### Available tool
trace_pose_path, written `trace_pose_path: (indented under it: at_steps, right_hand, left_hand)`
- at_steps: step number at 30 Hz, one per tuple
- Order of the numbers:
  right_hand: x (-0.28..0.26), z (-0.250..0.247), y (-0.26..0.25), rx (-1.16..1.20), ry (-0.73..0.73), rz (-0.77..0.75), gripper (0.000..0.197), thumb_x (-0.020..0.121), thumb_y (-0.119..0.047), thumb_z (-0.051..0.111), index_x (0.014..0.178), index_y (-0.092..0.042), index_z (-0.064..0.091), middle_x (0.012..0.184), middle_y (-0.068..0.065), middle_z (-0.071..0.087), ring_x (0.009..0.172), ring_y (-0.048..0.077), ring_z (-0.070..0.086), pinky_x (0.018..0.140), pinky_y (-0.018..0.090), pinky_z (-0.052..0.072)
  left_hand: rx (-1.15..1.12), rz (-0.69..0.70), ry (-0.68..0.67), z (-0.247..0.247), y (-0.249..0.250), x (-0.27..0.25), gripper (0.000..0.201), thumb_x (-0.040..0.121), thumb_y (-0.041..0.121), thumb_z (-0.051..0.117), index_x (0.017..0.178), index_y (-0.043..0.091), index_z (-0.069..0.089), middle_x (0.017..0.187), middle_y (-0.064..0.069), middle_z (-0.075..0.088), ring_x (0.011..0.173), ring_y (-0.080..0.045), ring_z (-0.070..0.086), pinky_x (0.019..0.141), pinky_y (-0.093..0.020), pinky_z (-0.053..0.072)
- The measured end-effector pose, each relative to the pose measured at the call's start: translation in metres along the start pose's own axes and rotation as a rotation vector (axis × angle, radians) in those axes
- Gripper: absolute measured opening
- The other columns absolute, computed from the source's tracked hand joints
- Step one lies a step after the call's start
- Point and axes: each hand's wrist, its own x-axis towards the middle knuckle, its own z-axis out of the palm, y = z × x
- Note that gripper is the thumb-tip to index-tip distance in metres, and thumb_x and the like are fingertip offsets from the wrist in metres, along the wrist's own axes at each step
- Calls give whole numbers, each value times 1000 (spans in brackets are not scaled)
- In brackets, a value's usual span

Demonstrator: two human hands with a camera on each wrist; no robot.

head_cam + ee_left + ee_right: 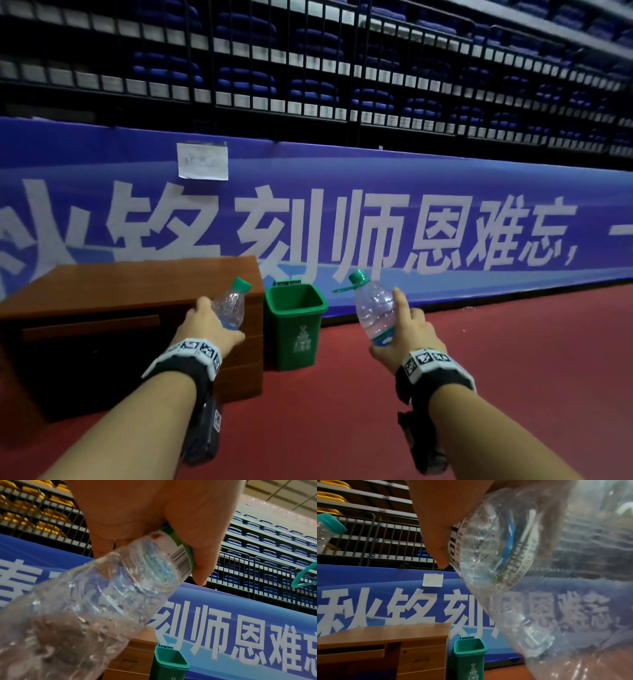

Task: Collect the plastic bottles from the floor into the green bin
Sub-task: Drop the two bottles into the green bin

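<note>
My left hand (pixel 205 325) grips a clear, empty plastic bottle (pixel 231 305) with a green cap, held up in front of the desk; in the left wrist view this bottle (pixel 89 608) fills the lower left under my palm. My right hand (pixel 404 334) grips a second, wider clear bottle (pixel 375 310) with a green cap and loose cap ring, to the right of the bin; up close it (pixel 513 561) covers the right half of the right wrist view. The small green bin (pixel 294 323) stands open on the red floor between my hands, also seen as the bin (pixel 169 662) and the bin (pixel 469 657).
A brown wooden desk (pixel 120 308) stands directly left of the bin. A long blue banner (pixel 376 222) with white characters runs along the wall behind, with railings and folded blue seats above. Red floor (pixel 479 359) stretches to the right.
</note>
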Motion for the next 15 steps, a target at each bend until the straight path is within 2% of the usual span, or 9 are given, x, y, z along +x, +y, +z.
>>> trace_pose_path:
  at_steps: [2, 6, 8, 12, 15]
  right_hand:
    - [57, 8, -14, 10, 17, 22, 120, 68, -52, 75, 151, -42, -11, 133, 1, 39, 116, 26, 51, 85, 42, 54]
    - [170, 33, -23, 66, 91, 58, 118, 67, -51, 73, 151, -41, -10, 132, 1, 39, 116, 27, 52, 82, 40, 54]
    - [197, 40, -20, 74, 64, 64, 118, 68, -51, 73, 152, -41, -10, 133, 2, 39, 117, 27, 51, 85, 39, 53]
    - [303, 73, 5, 95, 61, 110, 120, 67, -51, 75, 153, -40, -8, 134, 3, 39, 118, 26, 50, 89, 40, 53]
    - [391, 108, 21, 90, 71, 68, 119, 67, -51, 75, 153, -39, -7, 134, 3, 40, 117, 27, 51, 89, 40, 53]
  left_hand:
    - [-1, -13, -22, 12, 12, 55, 80, 60, 43, 87, 119, 18, 38, 116, -8, 54, 96, -30, 62, 84, -41, 55]
    - [13, 58, -37, 46, 59, 172, 79, 63, 41, 87, 121, 16, 38, 118, -10, 55, 98, -31, 62, 85, -41, 54]
    - [2, 69, -58, 59, 79, 197, 79, 64, 39, 87, 122, 14, 39, 120, -12, 55, 101, -31, 61, 85, -40, 54]
    - [-44, 164, -69, 132, 148, 286, 75, 62, 38, 88, 117, 15, 42, 118, -11, 57, 101, -30, 62, 84, -37, 53]
    - [-53, 197, -79, 184, 191, 350, 76, 64, 38, 87, 121, 16, 41, 120, -9, 56, 102, -27, 61, 82, -35, 52]
